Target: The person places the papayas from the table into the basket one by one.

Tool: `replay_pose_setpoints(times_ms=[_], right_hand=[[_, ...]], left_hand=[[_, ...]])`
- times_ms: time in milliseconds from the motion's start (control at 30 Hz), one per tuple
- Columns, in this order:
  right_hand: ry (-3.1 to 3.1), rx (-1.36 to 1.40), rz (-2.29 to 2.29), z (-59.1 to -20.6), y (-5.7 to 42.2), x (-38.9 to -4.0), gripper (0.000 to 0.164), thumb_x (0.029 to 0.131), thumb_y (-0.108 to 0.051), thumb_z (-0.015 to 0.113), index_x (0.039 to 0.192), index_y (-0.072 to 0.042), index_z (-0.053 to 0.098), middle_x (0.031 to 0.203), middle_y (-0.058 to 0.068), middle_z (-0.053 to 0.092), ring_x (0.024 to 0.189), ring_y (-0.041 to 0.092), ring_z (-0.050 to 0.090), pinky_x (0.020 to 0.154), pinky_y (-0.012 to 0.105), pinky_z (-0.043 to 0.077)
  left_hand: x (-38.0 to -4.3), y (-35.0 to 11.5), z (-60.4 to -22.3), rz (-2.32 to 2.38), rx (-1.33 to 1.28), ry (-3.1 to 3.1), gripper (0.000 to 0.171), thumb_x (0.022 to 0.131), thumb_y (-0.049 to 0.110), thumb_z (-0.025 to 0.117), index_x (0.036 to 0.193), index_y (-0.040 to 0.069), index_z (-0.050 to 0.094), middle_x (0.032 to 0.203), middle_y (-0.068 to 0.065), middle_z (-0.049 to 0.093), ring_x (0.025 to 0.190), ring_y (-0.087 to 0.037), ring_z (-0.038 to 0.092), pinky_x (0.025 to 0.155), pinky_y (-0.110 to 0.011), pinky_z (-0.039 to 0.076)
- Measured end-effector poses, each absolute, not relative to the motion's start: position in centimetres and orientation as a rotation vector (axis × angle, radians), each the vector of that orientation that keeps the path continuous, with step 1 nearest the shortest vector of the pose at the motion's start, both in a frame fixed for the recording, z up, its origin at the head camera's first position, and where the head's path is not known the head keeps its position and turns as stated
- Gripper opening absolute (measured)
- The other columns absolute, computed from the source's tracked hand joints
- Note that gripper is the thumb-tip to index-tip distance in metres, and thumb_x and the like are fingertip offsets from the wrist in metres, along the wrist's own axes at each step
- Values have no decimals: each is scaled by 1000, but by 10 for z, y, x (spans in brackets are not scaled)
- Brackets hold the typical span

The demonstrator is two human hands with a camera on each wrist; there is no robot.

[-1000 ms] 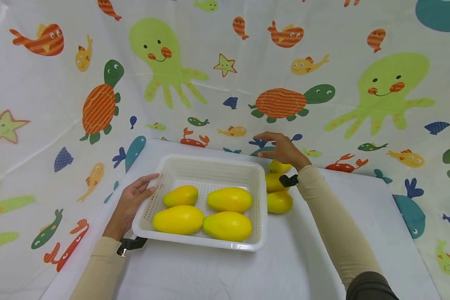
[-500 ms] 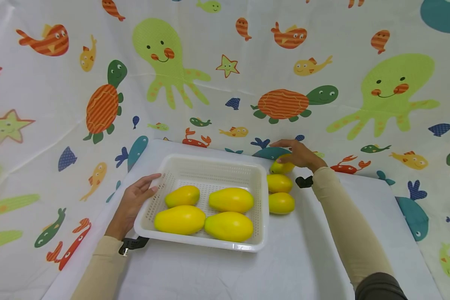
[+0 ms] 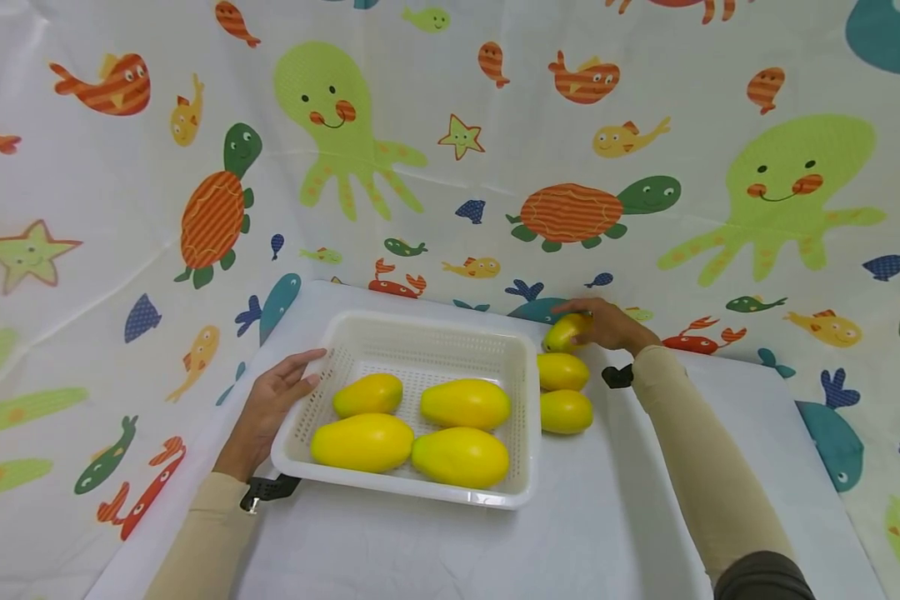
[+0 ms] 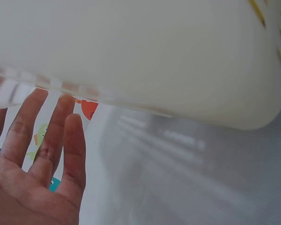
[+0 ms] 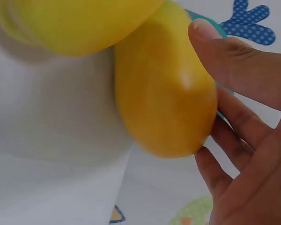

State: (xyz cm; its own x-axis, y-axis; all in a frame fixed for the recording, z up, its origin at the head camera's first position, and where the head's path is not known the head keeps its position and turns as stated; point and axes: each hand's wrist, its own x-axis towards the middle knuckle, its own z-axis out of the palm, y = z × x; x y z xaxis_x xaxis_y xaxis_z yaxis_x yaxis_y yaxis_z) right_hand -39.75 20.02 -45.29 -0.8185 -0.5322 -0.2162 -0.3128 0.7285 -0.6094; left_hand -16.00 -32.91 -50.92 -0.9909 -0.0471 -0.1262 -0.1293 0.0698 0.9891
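Note:
A white perforated plastic basket holds several yellow papayas. My left hand lies against the basket's left side, its fingers extended along the wall; the left wrist view shows those straight fingers reaching up to the basket's underside edge. To the right of the basket, three more papayas sit in a row on the white cloth. My right hand grips the farthest papaya, thumb on one side and fingers on the other, as the right wrist view shows of this papaya.
Two loose papayas, a middle one and a nearer one, lie close beside the basket's right wall. A white curtain printed with sea animals rises behind and to the left of the white-covered table.
My right hand has come down and to the right onto the farthest papaya and taken hold of it. The left hand keeps its place at the basket.

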Motion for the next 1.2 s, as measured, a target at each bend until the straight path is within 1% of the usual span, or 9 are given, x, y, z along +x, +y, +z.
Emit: replay_pose_setpoints(times_ms=[167, 367, 533, 733, 967, 1067, 1200], right_hand=[[2551, -598, -756, -458, 202, -394, 56, 97, -2, 75, 150, -12, 60, 163, 22, 45, 147, 48, 40, 125, 73, 29], [2541, -595, -735, -467, 207, -392, 56, 98, -3, 74, 152, -13, 58, 160, 23, 49, 136, 45, 49, 122, 69, 37], [2569, -580, -758, -470, 210, -393, 55, 98, -6, 75, 150, -15, 60, 157, 23, 50, 133, 45, 50, 122, 69, 38], [2617, -552, -745, -463, 210, -392, 55, 97, -9, 77, 149, -18, 60, 161, 21, 47, 138, 45, 46, 124, 69, 36], [2647, -593, -760, -446, 208, -388, 57, 98, -10, 76, 151, -18, 57, 164, 22, 44, 144, 46, 43, 125, 71, 32], [2672, -604, -758, -439, 206, -385, 58, 99, -12, 76, 152, -19, 57, 164, 22, 44, 144, 46, 43, 124, 72, 32], [2693, -618, -785, -430, 201, -382, 58, 98, -14, 77, 152, -20, 57, 161, 19, 48, 141, 44, 46, 123, 71, 35]], left_hand=[[-160, -329, -510, 2086, -192, 2261, 61, 106, 41, 65, 162, 28, 44, 173, -4, 39, 132, -20, 67, 99, -44, 61], [-161, -330, -510, 2089, -186, 2254, 62, 106, 43, 65, 162, 29, 43, 173, -4, 38, 134, -22, 66, 100, -44, 61], [-161, -329, -510, 2091, -204, 2254, 62, 105, 43, 66, 162, 29, 44, 172, -3, 40, 134, -22, 67, 99, -43, 61], [-161, -330, -510, 2075, -200, 2272, 62, 105, 44, 65, 162, 30, 44, 172, -3, 40, 134, -22, 66, 98, -43, 61], [-161, -329, -510, 2079, -188, 2273, 62, 106, 43, 64, 162, 28, 43, 172, -4, 39, 135, -23, 66, 99, -43, 61], [-160, -329, -508, 2082, -189, 2264, 63, 106, 43, 64, 163, 27, 43, 173, -4, 39, 135, -23, 66, 99, -42, 61], [-160, -329, -507, 2094, -195, 2249, 63, 106, 42, 65, 162, 27, 43, 172, -5, 39, 134, -23, 67, 99, -42, 61]])
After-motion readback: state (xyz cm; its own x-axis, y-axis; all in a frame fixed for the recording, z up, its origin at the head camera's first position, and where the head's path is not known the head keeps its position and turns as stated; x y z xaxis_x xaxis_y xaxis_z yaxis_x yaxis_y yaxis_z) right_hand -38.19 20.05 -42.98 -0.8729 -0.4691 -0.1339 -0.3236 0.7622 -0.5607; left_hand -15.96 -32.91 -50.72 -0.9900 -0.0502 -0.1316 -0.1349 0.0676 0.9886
